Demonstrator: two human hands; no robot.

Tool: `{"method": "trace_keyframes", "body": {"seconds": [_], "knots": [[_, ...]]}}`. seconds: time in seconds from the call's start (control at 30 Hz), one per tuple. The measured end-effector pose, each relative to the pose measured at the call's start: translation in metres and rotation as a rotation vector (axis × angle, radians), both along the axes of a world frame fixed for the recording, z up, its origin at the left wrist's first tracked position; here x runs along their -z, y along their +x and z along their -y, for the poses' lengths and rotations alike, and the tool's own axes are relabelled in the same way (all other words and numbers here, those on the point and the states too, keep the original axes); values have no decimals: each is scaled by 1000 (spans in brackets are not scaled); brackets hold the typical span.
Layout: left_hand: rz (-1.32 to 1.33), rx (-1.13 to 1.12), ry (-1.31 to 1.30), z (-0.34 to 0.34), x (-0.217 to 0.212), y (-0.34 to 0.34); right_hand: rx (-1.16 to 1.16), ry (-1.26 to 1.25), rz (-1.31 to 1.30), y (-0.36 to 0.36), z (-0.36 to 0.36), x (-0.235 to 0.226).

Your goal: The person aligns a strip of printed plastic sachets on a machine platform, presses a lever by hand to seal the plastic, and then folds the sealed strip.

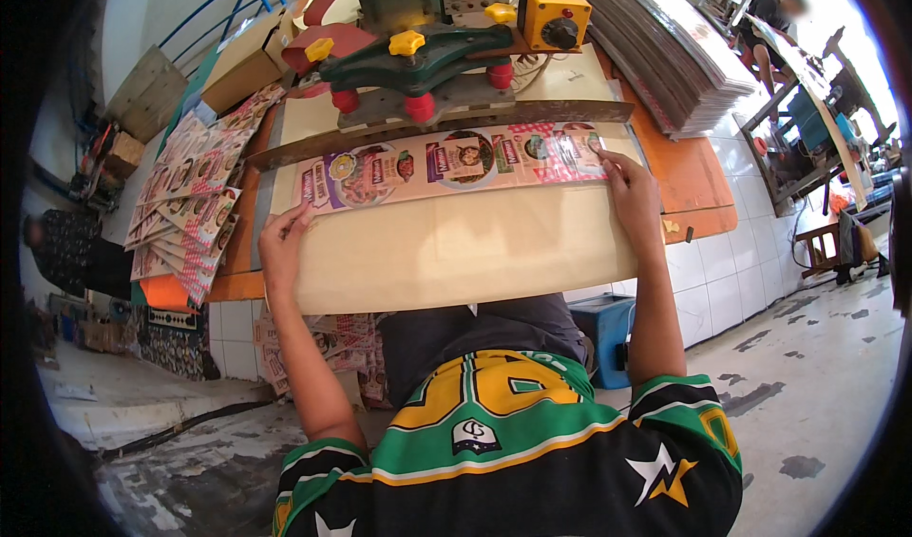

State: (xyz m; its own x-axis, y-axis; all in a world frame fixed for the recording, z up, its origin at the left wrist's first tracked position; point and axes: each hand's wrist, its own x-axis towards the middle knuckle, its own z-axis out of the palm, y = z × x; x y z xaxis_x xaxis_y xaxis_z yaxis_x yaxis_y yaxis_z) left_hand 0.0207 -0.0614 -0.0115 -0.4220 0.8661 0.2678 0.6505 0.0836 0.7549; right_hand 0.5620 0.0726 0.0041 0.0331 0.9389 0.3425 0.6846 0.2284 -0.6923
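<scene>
Both hands are down on the printed strip (454,164), a long band of glossy packaging with food pictures, lying flat across the far part of a cream work board (456,252); the left hand (281,242) pins the strip's near-left corner, fingers spread flat and pressing rather than curled around anything; the right hand (631,195) does the same at the right end, fingertips on the strip's edge, palm low, nothing clenched; holding it at both ends looks like a way to keep it taut and square, its far edge tucked just under the dark bar (446,124) of the press; above that bar sits the green machine head (418,52) with yellow knobs and red feet, and a yellow switch box (554,16) just beside it on the right; to the left, a fanned pile of similar printed sheets (185,204) lies on the orange bench, well within reach of the left arm; to the right, a tall stack of flat sheets (665,43) leans near the machine; another person sits in the far right background.
</scene>
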Motion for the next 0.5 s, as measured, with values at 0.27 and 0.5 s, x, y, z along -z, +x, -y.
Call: {"method": "trace_keyframes", "body": {"seconds": [0.27, 0.5], "knots": [[190, 75, -125, -22, -11, -15, -139, -448, -332, 11, -24, -25], [-87, 86, -180, -64, -15, -23, -92, -67, 152, -1, -64, 1]]}}
